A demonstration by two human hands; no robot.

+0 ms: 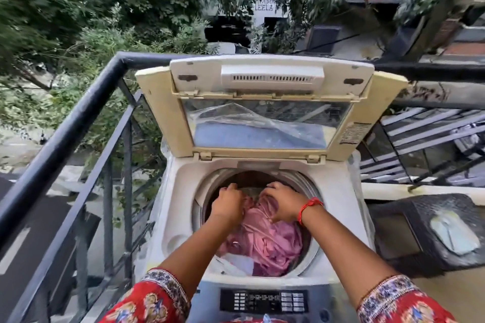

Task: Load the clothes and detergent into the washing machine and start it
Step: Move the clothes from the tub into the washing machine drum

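Observation:
A top-loading washing machine (181,220) stands in front of me with its lid (270,113) folded up and back. Pink clothes (265,241) fill the drum, with a bit of white cloth at the near left. Both my hands reach into the drum's far side. My left hand (227,204) grips the pink fabric with curled fingers. Beside it, my right hand (282,200), with a red thread at the wrist, holds a bunch of the same pink fabric. The control panel (263,300) lies at the machine's near edge. No detergent is in view.
A black metal railing (78,118) runs along the left and behind the machine. To the right sits a dark covered object (433,231) with a pale pouch on top. Trees and buildings lie beyond the balcony.

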